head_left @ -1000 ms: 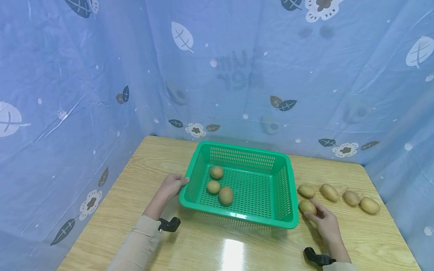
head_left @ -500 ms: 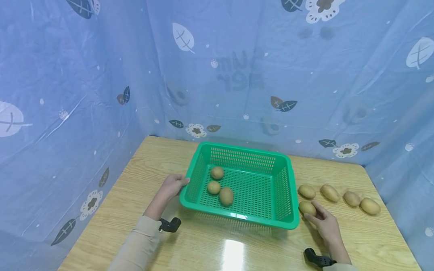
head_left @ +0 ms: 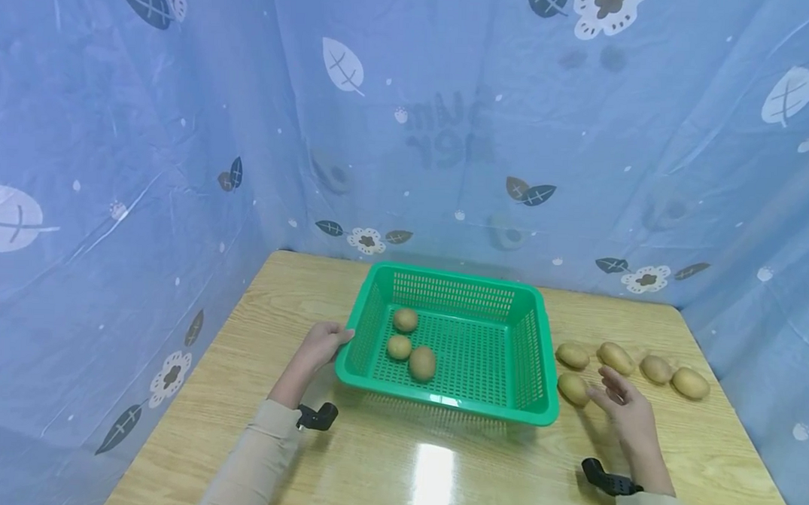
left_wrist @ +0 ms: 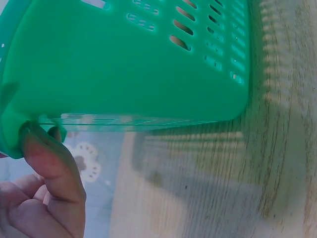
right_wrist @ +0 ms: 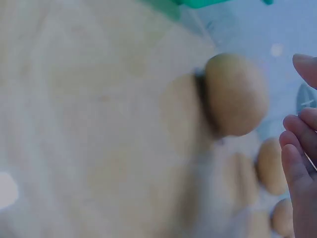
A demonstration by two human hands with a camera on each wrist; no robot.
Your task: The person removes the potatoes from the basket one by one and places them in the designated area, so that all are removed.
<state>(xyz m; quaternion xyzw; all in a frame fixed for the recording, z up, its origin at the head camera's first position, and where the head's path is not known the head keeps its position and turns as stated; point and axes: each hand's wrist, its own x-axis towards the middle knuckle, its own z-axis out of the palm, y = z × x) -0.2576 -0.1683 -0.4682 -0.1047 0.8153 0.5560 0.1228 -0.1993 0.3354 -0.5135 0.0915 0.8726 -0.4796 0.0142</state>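
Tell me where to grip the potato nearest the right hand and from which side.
Probably pinch the potato across its middle, coming from the right: it is an elongated oval, the green basket stands close on its left, and the right hand is by its right end.

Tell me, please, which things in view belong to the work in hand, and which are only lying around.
Likely part of the work:
green basket, rim held by left grip
three potatoes inside it
single potato beside right grip
four more potatoes on the right

Only around it:
wooden table
blue patterned curtain
black wrist cameras, worn
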